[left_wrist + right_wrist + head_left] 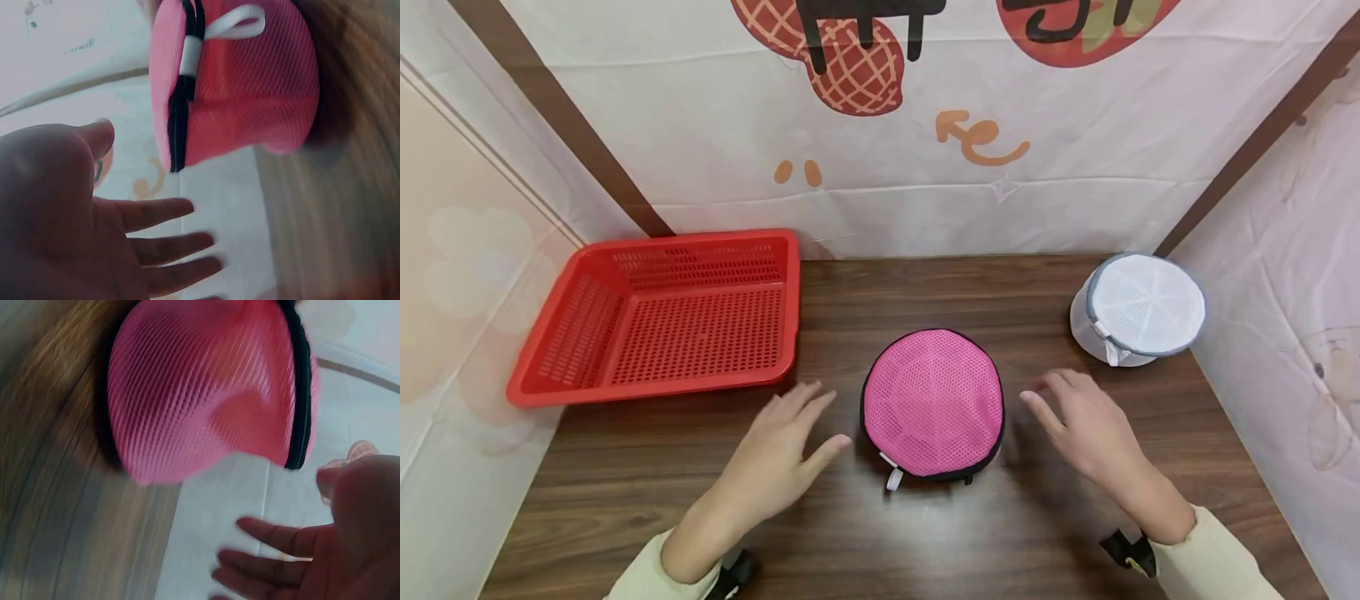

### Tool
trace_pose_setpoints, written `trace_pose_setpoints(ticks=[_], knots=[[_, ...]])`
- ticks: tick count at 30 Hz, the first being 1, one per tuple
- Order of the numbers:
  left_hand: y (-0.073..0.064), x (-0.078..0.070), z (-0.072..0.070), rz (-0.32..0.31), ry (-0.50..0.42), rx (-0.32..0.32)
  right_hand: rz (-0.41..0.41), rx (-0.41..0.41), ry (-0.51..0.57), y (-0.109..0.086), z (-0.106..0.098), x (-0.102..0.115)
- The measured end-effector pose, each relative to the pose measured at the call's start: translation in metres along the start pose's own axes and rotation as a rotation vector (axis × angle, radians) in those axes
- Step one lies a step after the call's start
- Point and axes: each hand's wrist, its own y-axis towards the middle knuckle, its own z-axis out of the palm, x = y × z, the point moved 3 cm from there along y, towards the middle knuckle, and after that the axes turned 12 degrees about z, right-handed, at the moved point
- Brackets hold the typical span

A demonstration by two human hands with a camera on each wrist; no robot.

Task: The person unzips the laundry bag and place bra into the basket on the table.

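Observation:
A round pink mesh laundry bag (934, 404) with a black zipper rim stands upright on the wooden table, between both hands. Its white loop tag (240, 24) shows in the left wrist view. To its left is my left hand (775, 454), fingers spread and thumb toward the bag, apart from it. My right hand (1093, 433) hovers on the other side, fingers loosely extended, also not touching. In the right wrist view the bag's side (187, 394) looks slightly dented.
At the back left sits a red plastic basket (790, 333) with nothing in it. A white mesh laundry bag (1146, 304) with a grey-blue rim stands at the back right. White printed cloth (887, 208) walls the table (850, 550) at the back and sides.

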Motion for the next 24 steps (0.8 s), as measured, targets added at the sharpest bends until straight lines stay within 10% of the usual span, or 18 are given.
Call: trace_pose_setpoints(ticks=[9, 13, 24], knots=[[0.013, -0.007, 0.034, -0.028, -0.541, 0.195, 0.031, 0.247, 0.34, -0.009, 0.015, 0.022], [0.021, -0.011, 0.046, -0.058, -0.771, 0.185, 0.066, 0.289, 0.42, -0.009, 0.021, 0.025], [0.034, -0.013, 0.054, -0.131, -0.898, 0.021, 0.068, 0.307, 0.522, 0.001, 0.042, 0.032]])
